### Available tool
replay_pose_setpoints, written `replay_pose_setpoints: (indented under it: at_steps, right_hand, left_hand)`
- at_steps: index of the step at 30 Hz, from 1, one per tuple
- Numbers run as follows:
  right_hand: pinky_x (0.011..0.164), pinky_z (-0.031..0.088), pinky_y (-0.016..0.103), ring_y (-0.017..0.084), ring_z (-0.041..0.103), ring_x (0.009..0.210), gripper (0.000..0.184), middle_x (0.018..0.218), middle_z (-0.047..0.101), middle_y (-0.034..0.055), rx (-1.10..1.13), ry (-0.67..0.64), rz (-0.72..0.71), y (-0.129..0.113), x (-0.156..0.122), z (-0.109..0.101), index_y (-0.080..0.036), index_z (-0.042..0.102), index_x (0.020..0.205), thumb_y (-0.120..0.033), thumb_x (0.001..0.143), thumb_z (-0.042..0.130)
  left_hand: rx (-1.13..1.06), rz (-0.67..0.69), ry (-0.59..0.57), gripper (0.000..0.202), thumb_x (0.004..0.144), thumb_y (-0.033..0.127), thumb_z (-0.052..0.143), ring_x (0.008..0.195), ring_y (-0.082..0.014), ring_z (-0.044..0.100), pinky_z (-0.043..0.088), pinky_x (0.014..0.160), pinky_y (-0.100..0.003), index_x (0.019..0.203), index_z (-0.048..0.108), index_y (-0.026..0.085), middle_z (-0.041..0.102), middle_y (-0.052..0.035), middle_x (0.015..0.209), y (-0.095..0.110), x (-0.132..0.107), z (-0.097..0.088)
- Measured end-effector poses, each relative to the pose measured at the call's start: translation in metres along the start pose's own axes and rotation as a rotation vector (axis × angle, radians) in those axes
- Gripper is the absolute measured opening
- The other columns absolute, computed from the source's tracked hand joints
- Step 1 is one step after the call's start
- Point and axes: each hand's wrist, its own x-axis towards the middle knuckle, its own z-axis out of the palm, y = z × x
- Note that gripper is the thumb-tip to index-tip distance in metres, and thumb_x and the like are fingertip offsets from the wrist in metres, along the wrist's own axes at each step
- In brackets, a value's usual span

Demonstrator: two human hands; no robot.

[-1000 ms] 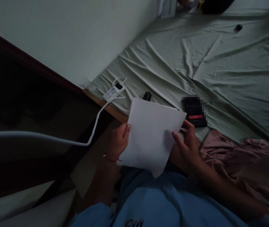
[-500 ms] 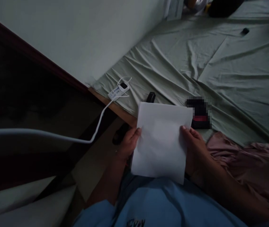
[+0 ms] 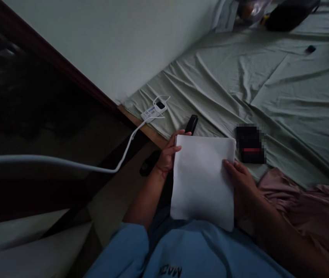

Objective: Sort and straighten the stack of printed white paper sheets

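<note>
Dim bedroom seen from above, at the edge of a bed (image 3: 283, 96) spread with wrinkled pale green fabric; a blank white sheet of paper (image 3: 203, 181) is held over the person's lap, near the bed's edge, its long sides running away from the viewer and its far edge curling slightly; the left hand (image 3: 169, 154) has its grip closed on the paper's far left corner, fingertips curled over the top edge; the right hand (image 3: 241, 185) has its grip closed on the right edge, thumb lying on the white face and the other fingers hidden beneath; under the paper's near edge is a light blue shirt (image 3: 199, 251) with dark lettering; just beyond the far left corner, close to the left fingertips, a small slim black object (image 3: 192, 124) lies on the bed; just beyond the far right corner lies a dark flat item (image 3: 250, 144) with a red stripe, blurred out; a crumpled pink cloth (image 3: 300, 200) sits on the bed to the right of the right forearm; farther left, a white plug (image 3: 156, 110) with a label rests at the bed's corner, and its white cable (image 3: 66, 164) trails off to the left over a dark area; a pale wall (image 3: 124, 46) with a dark wooden trim (image 3: 60, 65) rises behind; far across the bed are a tiny black object (image 3: 310, 49) and a black bag (image 3: 290, 13).
</note>
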Motion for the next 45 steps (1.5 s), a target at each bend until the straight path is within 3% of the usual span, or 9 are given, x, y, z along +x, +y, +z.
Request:
replay_pose_setpoints:
  at_steps: [4, 12, 15, 20, 24, 26, 31, 38, 45]
  right_hand:
    - [0.051, 0.046, 0.026, 0.016, 0.060, 0.058, 0.046, 0.077, 0.071, -0.0003, 0.108, 0.033, 0.050, -0.004, -0.004, 0.005, -0.024, 0.072, 0.103, -0.057, 0.073, 0.080]
    - [0.059, 0.045, 0.024, 0.017, 0.061, 0.075, 0.052, 0.097, 0.073, 0.0015, -0.013, 0.100, -0.059, 0.004, -0.002, 0.004, -0.024, 0.069, 0.118, -0.061, 0.080, 0.072]
    - [0.063, 0.046, 0.024, 0.017, 0.060, 0.078, 0.049, 0.092, 0.071, 0.0016, -0.123, 0.129, -0.166, 0.009, 0.004, -0.002, -0.022, 0.070, 0.110, -0.063, 0.084, 0.067]
    - [0.068, 0.046, 0.028, 0.019, 0.059, 0.081, 0.048, 0.086, 0.067, 0.0029, -0.229, 0.165, -0.276, 0.007, 0.011, -0.007, -0.020, 0.069, 0.094, -0.067, 0.083, 0.064]
    - [0.071, 0.047, 0.030, 0.022, 0.061, 0.087, 0.048, 0.092, 0.068, 0.0042, -0.191, 0.230, -0.249, 0.006, 0.012, -0.006, -0.023, 0.070, 0.100, -0.067, 0.081, 0.067]
    - [0.067, 0.045, 0.028, 0.019, 0.058, 0.080, 0.044, 0.087, 0.066, 0.0019, -0.177, 0.202, -0.245, 0.006, 0.011, -0.007, -0.024, 0.069, 0.100, -0.065, 0.083, 0.066]
    - [0.055, 0.034, 0.024, 0.013, 0.041, 0.061, 0.042, 0.067, 0.048, -0.0035, -0.194, 0.150, -0.261, -0.003, 0.008, -0.011, -0.022, 0.063, 0.089, -0.064, 0.088, 0.061]
    - [0.058, 0.037, 0.024, 0.013, 0.046, 0.066, 0.041, 0.077, 0.056, -0.0015, -0.190, 0.204, -0.293, -0.009, 0.007, -0.011, -0.023, 0.067, 0.102, -0.061, 0.090, 0.059]
    - [0.053, 0.033, 0.022, 0.011, 0.040, 0.061, 0.043, 0.074, 0.053, -0.0031, -0.128, 0.241, -0.290, -0.012, 0.004, -0.010, -0.021, 0.063, 0.094, -0.063, 0.086, 0.065]
  left_hand:
    - [0.001, -0.016, 0.043, 0.039, 0.070, 0.020, 0.070, 0.118, -0.0278, 0.063, 0.047, 0.100, -0.042, 0.105, 0.055, 0.022, 0.066, -0.0063, 0.130, -0.007, 0.005, -0.004]
    - [-0.106, -0.007, 0.065, 0.024, 0.077, 0.031, 0.066, 0.113, -0.0278, 0.066, 0.048, 0.099, -0.044, 0.091, 0.049, 0.021, 0.069, -0.0061, 0.119, -0.003, -0.003, 0.001]
    - [-0.068, -0.004, 0.079, 0.028, 0.081, 0.038, 0.070, 0.111, -0.0264, 0.067, 0.050, 0.097, -0.042, 0.092, 0.050, 0.021, 0.069, -0.0059, 0.122, -0.003, -0.002, 0.004]
    - [0.015, -0.057, 0.178, 0.050, 0.078, 0.044, 0.079, 0.095, -0.0198, 0.071, 0.054, 0.086, -0.032, 0.119, 0.059, 0.022, 0.073, -0.0057, 0.111, -0.011, -0.002, -0.004]
    - [0.108, -0.286, 0.276, 0.056, 0.066, 0.052, 0.087, 0.079, -0.0230, 0.072, 0.055, 0.069, -0.030, 0.100, 0.069, 0.012, 0.074, -0.0072, 0.083, -0.017, -0.011, -0.009]
    - [0.137, -0.317, 0.301, 0.060, 0.064, 0.058, 0.086, 0.080, -0.0256, 0.073, 0.056, 0.068, -0.032, 0.097, 0.070, 0.010, 0.073, -0.0081, 0.078, -0.018, -0.016, -0.006]
    - [0.153, -0.201, 0.333, 0.065, 0.063, 0.061, 0.086, 0.082, -0.0246, 0.073, 0.058, 0.070, -0.031, 0.102, 0.071, 0.011, 0.075, -0.0084, 0.084, -0.018, -0.021, 0.006]
    - [0.320, -0.124, 0.263, 0.051, 0.075, 0.055, 0.080, 0.072, -0.0183, 0.069, 0.053, 0.064, -0.026, 0.101, 0.073, 0.012, 0.074, -0.0073, 0.085, -0.016, -0.027, 0.014]
    - [0.500, -0.080, 0.219, 0.047, 0.075, 0.050, 0.081, 0.085, -0.0215, 0.069, 0.055, 0.073, -0.028, 0.101, 0.075, 0.012, 0.075, -0.0105, 0.102, -0.007, -0.030, 0.021]
